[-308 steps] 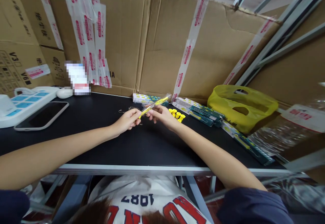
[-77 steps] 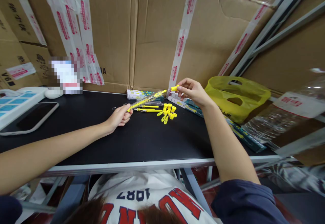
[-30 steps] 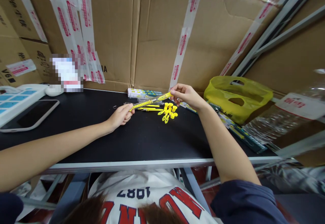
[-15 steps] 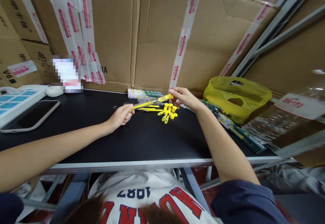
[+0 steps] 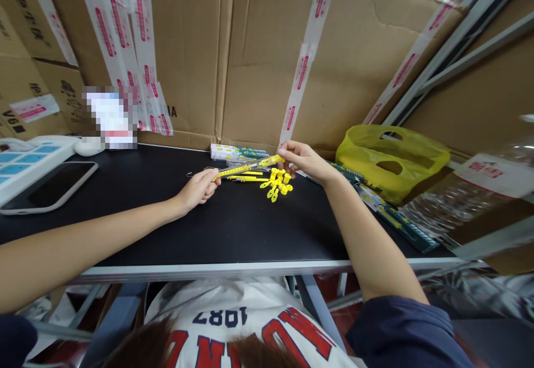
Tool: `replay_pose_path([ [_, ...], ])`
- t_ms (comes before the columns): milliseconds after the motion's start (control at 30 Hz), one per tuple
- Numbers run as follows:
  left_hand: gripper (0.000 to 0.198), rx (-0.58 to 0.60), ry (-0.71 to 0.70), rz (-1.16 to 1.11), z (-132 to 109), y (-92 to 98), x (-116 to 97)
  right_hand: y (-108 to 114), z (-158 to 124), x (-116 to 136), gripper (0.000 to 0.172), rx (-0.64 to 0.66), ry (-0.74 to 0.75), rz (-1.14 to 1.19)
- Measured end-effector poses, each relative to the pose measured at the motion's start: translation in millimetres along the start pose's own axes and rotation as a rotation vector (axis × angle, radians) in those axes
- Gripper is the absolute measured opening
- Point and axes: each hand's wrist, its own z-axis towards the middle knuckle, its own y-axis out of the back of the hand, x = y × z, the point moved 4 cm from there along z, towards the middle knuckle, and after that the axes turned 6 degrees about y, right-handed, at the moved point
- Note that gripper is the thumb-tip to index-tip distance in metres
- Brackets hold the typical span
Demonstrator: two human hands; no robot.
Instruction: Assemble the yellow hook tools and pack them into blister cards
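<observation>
Between my hands, a little above the table, a clear tubular spring scale (image 5: 237, 170) with a yellow graduated strip is held slantwise, its right end higher. My left hand (image 5: 201, 186) is closed around its lower left end. At the upper right end, my right hand (image 5: 297, 159) pinches the yellow end piece with thumb and fingers. Below the tube lie several yellow rods (image 5: 249, 179) and a wire hook (image 5: 189, 174). A small heap of yellow plastic end pieces (image 5: 276, 183) sits just below my right hand. Clear tubes behind are partly covered.
Printed narrow boxes (image 5: 237, 152) lie at the back, and more green boxes (image 5: 394, 220) at the right. A yellow plastic bag (image 5: 392, 159) and a clear bottle (image 5: 450, 195) stand there too. To the left are a phone (image 5: 52, 187) and a power strip (image 5: 35, 159). Cardboard (image 5: 258, 79) walls the back.
Both hands keep their hold on the spring scale, which stays almost in place. The view has shifted very slightly.
</observation>
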Motion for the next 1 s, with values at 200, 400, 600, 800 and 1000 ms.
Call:
replay_pose_path([
  [200, 0.031, -0.01, 0.025, -0.001, -1, -0.4, -1, 3, 0, 1, 0.04, -0.001, 0.069, 0.051],
  [400, 0.031, 0.0, 0.012, -0.025, 0, -0.3, -1, 5, -1, 6, 0.043, -0.012, 0.107, 0.093],
  [600, 0.031, -0.003, 0.001, -0.022, 0, 1.3, 0, 7, -1, 2, 0.038, -0.036, 0.053, 0.114],
  [800, 0.03, -0.002, 0.003, -0.027, -1, 1.1, -1, 4, -1, -6, 0.039, 0.024, -0.084, 0.045],
  [1000, 0.032, 0.006, 0.012, -0.035, 2, 2.1, 1, 5, -2, 0, 0.032, 0.048, 0.029, 0.004],
])
